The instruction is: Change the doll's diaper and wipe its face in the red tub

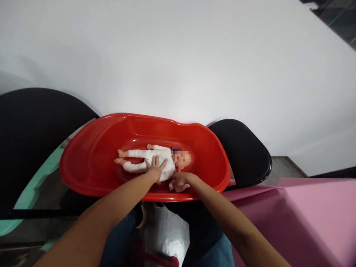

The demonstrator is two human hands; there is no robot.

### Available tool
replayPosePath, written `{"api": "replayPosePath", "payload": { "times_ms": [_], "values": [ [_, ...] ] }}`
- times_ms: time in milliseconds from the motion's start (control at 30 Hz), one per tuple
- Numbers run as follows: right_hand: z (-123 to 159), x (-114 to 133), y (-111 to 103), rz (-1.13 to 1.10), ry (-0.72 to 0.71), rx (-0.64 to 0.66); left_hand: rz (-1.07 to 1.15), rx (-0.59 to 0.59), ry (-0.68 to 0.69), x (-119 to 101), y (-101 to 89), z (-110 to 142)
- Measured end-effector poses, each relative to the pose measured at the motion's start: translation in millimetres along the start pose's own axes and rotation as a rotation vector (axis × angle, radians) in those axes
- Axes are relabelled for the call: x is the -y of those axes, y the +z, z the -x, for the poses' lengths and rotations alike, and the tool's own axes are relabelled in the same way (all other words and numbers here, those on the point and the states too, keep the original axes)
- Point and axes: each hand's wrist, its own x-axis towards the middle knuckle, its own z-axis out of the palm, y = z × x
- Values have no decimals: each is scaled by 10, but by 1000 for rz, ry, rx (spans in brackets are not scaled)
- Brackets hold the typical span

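Note:
A baby doll in white clothes lies in a red baby bathtub, head to the right and bare feet to the left. My left hand rests on the doll's torso with its fingers spread. Close to the doll's head and the tub's near wall, my right hand is closed on a pale pink cloth. Part of the doll's near arm is hidden by my hands. A small dark blue item shows beside the doll's neck.
A black chair stands at the tub's left end and another black chair at its right. A pink-covered surface is at lower right. The white wall rises right behind the tub.

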Motion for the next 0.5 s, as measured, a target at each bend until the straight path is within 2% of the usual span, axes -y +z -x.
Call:
{"api": "replayPosePath", "payload": {
  "times_ms": [100, 167, 267, 333, 400, 467, 500],
  "values": [
    [-84, -33, -76, 24, -65, -199, -52, -59, 5, 20, 20, -15],
    [-129, -71, -133, 13, -99, -377, -59, -112, 9, 21, 12, -10],
    [-168, -194, -293, -146, -133, -682, -66, -162, 19, 38, -31, -5],
    [-191, -334, -459, -286, -93, -880, -68, -187, 28, 57, -58, -12],
    [-222, -501, -622, -655, 27, -1151, -68, -218, 31, 76, -70, -26],
    [-265, -660, -718, -1065, 120, -1211, -64, -249, 33, 88, -71, -38],
    [-291, -724, -728, -1163, 144, -1199, -62, -259, 31, 91, -71, -41]
  ]
}}
